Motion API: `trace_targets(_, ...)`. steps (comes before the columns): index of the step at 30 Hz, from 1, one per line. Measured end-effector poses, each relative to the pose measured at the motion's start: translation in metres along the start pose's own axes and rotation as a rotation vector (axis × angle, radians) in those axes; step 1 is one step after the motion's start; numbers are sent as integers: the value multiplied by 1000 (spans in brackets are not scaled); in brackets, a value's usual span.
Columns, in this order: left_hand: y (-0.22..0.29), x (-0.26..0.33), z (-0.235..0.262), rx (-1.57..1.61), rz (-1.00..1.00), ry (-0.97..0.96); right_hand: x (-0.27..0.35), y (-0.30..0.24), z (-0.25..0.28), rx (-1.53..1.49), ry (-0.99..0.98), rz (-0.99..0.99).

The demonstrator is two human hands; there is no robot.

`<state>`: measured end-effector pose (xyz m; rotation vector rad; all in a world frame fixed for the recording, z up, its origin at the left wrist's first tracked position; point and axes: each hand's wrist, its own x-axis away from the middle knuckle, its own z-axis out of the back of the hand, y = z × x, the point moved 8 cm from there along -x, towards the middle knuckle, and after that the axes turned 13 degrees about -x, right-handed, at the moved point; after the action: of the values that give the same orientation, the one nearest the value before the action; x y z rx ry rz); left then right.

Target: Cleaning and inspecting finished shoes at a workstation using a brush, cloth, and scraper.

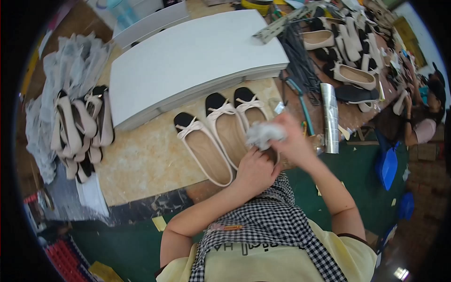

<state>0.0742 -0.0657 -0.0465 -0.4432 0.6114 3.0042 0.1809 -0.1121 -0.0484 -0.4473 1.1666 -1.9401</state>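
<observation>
Three beige flat shoes with black toes and bows lie side by side on the worktable: one on the left (203,148), one in the middle (224,124), one on the right (248,107). My right hand (293,138) holds a wad of crumpled white paper (264,134) over the right shoe's heel end. My left hand (256,171) rests on the heel of that shoe, fingers curled on it. Motion blurs the right hand.
A stack of white flat boards (192,58) lies behind the shoes. More shoes are piled at the left (82,129) beside grey wrapping (70,66), and others at the back right (350,51). A silver tube (330,117) lies right. A person (423,117) sits far right.
</observation>
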Motion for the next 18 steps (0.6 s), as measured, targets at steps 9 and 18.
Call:
trace_targets(9, -3, 4, -17, -16, -7, -122, -54, 4, -42, 231, 29, 153)
trace_targets(18, -25, -26, 8, -249, -143, -82, -54, 51, -26, -70, 113, -5)
